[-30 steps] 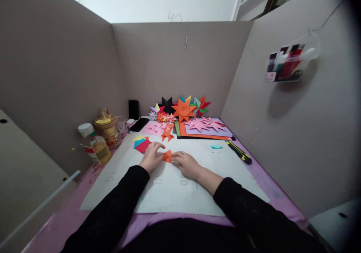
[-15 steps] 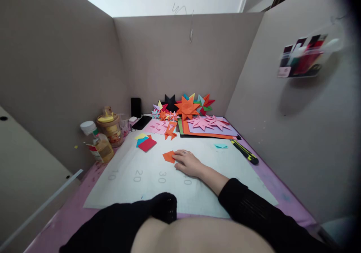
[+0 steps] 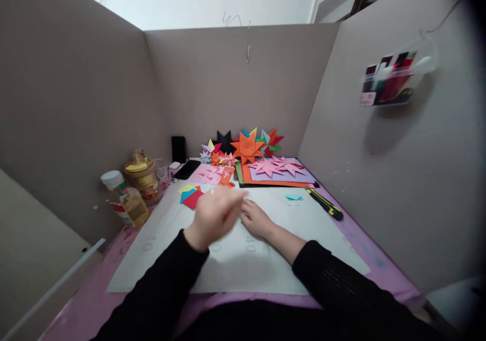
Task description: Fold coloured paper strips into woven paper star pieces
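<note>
My left hand is raised over the middle of the white sheet, blurred by motion, its fingers pointing toward my right hand. My right hand rests on the sheet, fingers bent; its fingertips are partly behind the left hand, and whatever lies under them is hidden. The orange folded piece does not show here. Just beyond my left hand lie red, blue and yellow paper pieces. A small turquoise folded piece lies to the right of my right hand.
A green-black cutter lies at the right. Folded paper stars stand against the back wall, near pink stars on stacked coloured sheets. A bottle, a jar and a phone are at the left.
My left hand has come up from the lower edge to beside my right hand. The orange piece is now out of sight. The view has shifted slightly.
</note>
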